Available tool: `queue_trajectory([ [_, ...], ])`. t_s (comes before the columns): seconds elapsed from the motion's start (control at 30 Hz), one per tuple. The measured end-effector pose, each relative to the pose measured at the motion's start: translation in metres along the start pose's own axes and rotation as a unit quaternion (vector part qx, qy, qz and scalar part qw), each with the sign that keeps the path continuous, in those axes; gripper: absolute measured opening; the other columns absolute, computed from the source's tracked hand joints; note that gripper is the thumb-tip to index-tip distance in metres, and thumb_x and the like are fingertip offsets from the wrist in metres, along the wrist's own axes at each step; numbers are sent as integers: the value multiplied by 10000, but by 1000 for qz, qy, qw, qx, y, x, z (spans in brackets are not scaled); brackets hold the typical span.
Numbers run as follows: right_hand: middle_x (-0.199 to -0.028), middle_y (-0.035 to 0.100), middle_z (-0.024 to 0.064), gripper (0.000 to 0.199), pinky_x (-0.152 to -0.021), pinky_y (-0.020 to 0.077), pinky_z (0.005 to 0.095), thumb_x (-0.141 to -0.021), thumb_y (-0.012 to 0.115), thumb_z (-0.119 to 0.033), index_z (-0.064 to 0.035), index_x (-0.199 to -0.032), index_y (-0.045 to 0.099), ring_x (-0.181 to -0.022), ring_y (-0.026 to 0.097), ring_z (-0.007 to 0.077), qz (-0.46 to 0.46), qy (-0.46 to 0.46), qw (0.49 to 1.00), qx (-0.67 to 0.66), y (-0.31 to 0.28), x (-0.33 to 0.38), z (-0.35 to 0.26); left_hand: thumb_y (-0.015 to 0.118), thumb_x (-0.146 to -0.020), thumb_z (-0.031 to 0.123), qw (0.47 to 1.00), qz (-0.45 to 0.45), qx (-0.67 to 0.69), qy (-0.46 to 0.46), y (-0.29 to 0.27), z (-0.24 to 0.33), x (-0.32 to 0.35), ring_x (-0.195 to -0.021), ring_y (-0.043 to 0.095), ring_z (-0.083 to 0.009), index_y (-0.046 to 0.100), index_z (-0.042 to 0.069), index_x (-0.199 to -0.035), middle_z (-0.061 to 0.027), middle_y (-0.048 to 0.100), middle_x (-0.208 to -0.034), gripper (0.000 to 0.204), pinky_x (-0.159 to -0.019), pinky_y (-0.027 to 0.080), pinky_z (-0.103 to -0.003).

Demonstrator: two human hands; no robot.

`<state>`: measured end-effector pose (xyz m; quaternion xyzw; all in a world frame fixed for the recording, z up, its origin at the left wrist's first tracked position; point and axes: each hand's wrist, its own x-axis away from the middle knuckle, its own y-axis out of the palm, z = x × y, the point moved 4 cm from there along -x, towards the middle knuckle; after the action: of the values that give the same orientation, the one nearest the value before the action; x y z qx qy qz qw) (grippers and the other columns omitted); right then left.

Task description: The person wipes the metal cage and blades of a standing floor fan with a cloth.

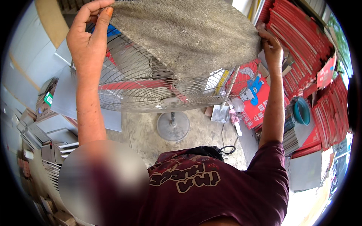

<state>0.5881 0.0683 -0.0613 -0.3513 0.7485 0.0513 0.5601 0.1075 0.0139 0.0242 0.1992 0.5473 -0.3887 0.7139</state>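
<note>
I had a dusty grey fuzzy cover [184,34] stretched over the top of the pedestal fan's wire guard [151,86], held up in front of me between both hands. My left hand [88,32] pinched its left edge between thumb and fingertips, fingers otherwise loosely curled; my right hand [269,45] was closed on the right edge, gripping it at the guard's rim. The cover lay only across the upper part of the cage, the lower wires bare. I judged it could slip off one side if either pinch let go, since nothing else seemed to hold it. Pulling unevenly might also tip the fan on its round base [172,126] standing on the concrete floor [139,132]. The black cord [226,148] trailed near my body, an easy snag. Stacks of red flat cartons [301,41] crowded the right.
</note>
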Motion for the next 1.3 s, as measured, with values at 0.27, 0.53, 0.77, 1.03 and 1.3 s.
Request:
queue_trajectory([
  [0.27,-900,653,77,239,-744,498,290,-859,594,-67,-128,-1058,714,-774,634,161,-40,99,994,39,-8,41,51,678,-891,167,997,-38,24,55,44,37,-3,-834,558,-76,709,78,-994,20,656,-887,140,-824,448,-231],
  [0.53,-926,672,74,238,-758,505,314,-858,599,-96,-121,-1070,705,-789,641,179,-77,225,970,56,-4,88,95,690,-854,134,969,-75,-72,222,88,84,2,-771,536,-96,709,109,-982,35,639,-828,131,-791,436,-248],
  [0.77,-977,694,112,265,-791,515,336,-846,582,-133,-103,-1086,692,-873,677,223,-100,281,952,76,-3,129,130,702,-817,140,935,-93,-131,317,128,122,11,-787,573,-134,687,162,-932,71,649,-840,118,-758,393,-297],
  [1.03,-959,707,117,256,-774,520,336,-867,580,-152,-91,-1094,681,-886,691,235,-103,322,939,56,6,170,142,704,-811,158,917,-107,-126,363,161,136,17,-760,548,-171,671,153,-911,52,621,-806,105,-781,401,-326],
  [1.3,-932,708,109,233,-763,514,330,-869,593,-140,-85,-1081,672,-860,689,220,-96,318,943,38,9,186,137,673,-783,54,905,-99,-117,397,179,151,15,-762,566,-231,649,63,-808,-60,601,-771,36,-760,435,-346],
])
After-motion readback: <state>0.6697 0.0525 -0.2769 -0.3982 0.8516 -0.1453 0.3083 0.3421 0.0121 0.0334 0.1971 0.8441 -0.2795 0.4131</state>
